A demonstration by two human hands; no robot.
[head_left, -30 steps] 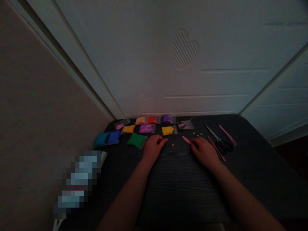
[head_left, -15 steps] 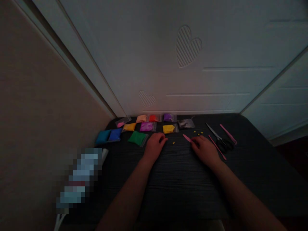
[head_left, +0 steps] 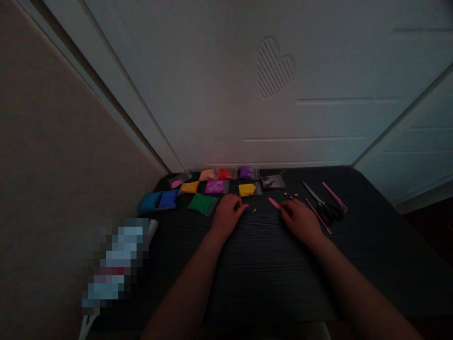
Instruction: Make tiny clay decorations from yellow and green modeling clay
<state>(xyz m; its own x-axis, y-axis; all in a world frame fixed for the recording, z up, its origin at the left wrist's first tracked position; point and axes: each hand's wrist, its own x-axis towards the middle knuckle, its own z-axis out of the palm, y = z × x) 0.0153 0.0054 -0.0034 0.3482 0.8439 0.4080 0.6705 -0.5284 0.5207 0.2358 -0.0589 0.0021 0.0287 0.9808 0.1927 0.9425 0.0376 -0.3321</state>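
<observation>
My left hand [head_left: 228,212] rests on the dark table with thumb and fingertips pinched together. A small yellow bit of modelling clay [head_left: 241,204] shows faintly between them. Just right of those fingertips lies another yellow crumb [head_left: 254,210]. In my right hand [head_left: 300,219] is a pink plastic modelling knife [head_left: 274,203], its blade pointing left and away from me, low over the tabletop. Several tiny yellow pieces [head_left: 291,197] lie beyond the right hand's knuckles. An opened-looking bag of yellow clay [head_left: 247,190] sits behind the gap between my hands.
Bags of coloured clay, among them a green bag [head_left: 201,203] and a blue bag [head_left: 168,199], line the back left. Black-handled scissors [head_left: 322,200] and pink tools [head_left: 334,196] lie at right. A blurred-out object [head_left: 122,255] with white cords stands at left. A white panel [head_left: 212,94] rises behind.
Both hands stay almost in place. The left thumb and fingers shift slightly, and a yellow bit now shows between them. The view has moved very little.
</observation>
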